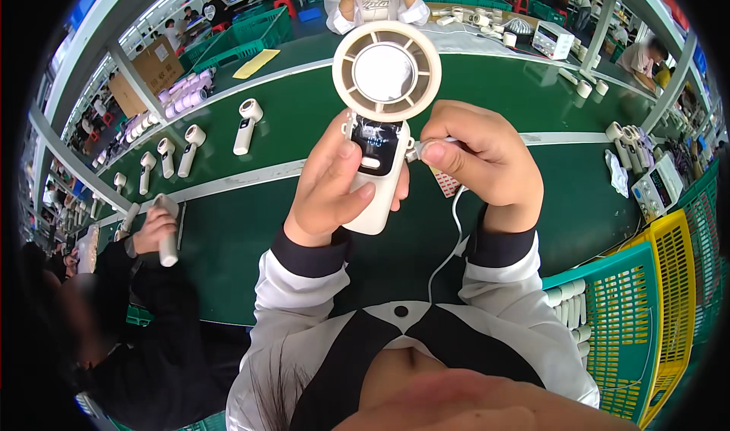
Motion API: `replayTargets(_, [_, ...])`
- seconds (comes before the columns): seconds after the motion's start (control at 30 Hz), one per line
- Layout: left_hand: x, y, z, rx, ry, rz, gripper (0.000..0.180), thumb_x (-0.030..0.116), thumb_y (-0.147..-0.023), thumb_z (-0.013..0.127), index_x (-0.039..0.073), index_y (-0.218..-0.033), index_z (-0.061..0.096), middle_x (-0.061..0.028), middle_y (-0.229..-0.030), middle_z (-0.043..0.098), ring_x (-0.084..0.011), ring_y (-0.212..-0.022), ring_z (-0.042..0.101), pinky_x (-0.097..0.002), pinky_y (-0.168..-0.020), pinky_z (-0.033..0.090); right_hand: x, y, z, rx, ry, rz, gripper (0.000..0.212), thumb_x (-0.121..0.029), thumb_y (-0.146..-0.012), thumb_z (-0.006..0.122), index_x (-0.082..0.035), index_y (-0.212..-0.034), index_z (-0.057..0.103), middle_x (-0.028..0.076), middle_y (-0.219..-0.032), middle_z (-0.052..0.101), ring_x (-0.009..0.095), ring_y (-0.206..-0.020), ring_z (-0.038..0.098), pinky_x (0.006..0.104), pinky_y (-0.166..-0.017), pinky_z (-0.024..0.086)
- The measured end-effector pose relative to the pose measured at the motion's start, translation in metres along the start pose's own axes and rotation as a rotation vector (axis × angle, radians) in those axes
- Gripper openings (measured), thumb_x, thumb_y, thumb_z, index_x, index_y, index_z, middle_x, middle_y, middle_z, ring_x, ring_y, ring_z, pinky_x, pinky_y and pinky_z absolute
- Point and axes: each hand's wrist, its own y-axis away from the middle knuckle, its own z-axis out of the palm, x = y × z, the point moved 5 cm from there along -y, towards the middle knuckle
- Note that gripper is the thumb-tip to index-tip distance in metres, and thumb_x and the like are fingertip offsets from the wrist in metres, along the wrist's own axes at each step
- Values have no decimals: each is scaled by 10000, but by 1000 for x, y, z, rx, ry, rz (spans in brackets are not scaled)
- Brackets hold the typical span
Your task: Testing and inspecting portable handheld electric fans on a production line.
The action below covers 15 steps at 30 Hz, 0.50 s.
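Note:
Upright in front of me is a cream handheld fan [386,72] with a round ringed head and a dark display panel on its handle. My left hand [327,184] is wrapped round the handle, its thumb beside the lit display. On the fan's right side, my right hand [483,157] pinches the plug of a white charging cable [455,222]. The plug's tip meets the side of the handle; whether it is fully inserted I cannot tell. From my right fingers the cable hangs down toward my chest. A small red-and-white patterned sheet [446,182] shows behind my right hand.
Several cream fans lie on the green conveyor [296,100] at left. A co-worker's hand [156,229] holds another fan there. At right stand a meter with a display [658,188] and a green basket [620,309] of fan parts. Another person sits across the belt.

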Motion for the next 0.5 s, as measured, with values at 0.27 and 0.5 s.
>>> replayTargets(0.27, [-5,0,-7,68,74,2,520,272,-893,455,-20,-1291,293,-185,-905,558,-226,-709,594,-294,-561,513,3,-4,0,22,83,3,159,-156,-871,596,-20,-789,587,58,-682,524,173,-602,487,288,-545,387])
replayTargets(0.5, [-2,-2,-10,69,24,16,538,241,-864,465,-23,-1297,285,-188,-879,559,-224,-684,584,-297,-551,499,8,-6,2,39,100,-48,202,-176,-880,578,5,-793,591,44,-679,484,121,-574,437,257,-512,321])
